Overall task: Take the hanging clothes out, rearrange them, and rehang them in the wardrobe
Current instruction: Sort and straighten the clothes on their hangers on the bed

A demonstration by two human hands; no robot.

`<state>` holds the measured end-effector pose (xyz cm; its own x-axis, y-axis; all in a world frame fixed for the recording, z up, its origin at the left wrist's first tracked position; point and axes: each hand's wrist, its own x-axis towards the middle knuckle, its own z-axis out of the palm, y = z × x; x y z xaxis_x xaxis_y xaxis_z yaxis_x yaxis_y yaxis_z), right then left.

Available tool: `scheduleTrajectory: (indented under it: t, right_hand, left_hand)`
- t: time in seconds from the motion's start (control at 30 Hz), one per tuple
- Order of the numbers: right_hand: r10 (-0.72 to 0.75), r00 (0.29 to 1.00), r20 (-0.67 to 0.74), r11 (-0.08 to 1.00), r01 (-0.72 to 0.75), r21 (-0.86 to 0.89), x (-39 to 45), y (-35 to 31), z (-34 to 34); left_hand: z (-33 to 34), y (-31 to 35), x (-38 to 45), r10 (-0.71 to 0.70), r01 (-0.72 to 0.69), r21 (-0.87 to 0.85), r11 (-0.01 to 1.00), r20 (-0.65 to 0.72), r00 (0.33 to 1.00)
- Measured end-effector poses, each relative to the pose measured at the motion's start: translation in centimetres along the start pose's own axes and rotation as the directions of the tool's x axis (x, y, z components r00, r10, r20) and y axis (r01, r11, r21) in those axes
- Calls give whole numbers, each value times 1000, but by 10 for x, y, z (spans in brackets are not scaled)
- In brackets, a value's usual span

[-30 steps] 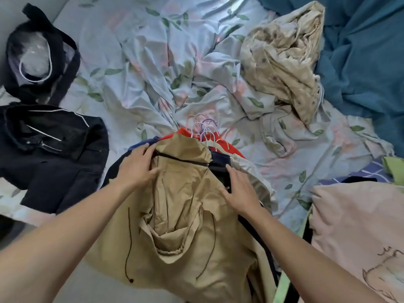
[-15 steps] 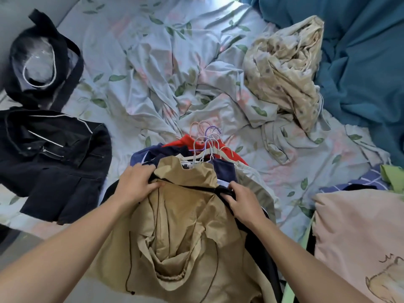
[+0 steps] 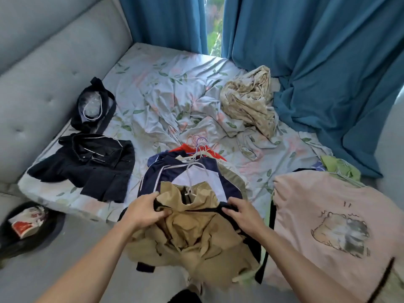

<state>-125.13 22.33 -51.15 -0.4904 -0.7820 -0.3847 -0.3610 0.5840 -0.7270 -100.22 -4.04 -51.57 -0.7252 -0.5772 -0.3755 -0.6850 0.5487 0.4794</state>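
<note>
We see the left hand [image 3: 146,212] and right hand [image 3: 241,214], fingers curled, each grasping a shoulder of the tan jacket [image 3: 192,232], which lies bunched at the near edge of the bed [image 3: 153,68]. Its white hanger [image 3: 190,184] rests on a navy garment [image 3: 227,184] beneath. Beyond lie more hangers [image 3: 200,143], a black jacket [image 3: 91,162] at left, and a pink T-shirt [image 3: 323,215] at right.
</note>
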Motion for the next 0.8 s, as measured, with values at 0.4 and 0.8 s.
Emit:
scheduleTrajectory:
  t: [0.4,0.8]
  right_hand:
    - [-130,960,-248,989,107,-103,-288,-7,-121]
    - [-305,820,-485,942,334,-29,-386,-73,-165]
  left_hand:
    - [-8,193,-237,248,-238,91,967,-115,962]
    - [-3,313,-308,280,-331,-426,842,-179,943]
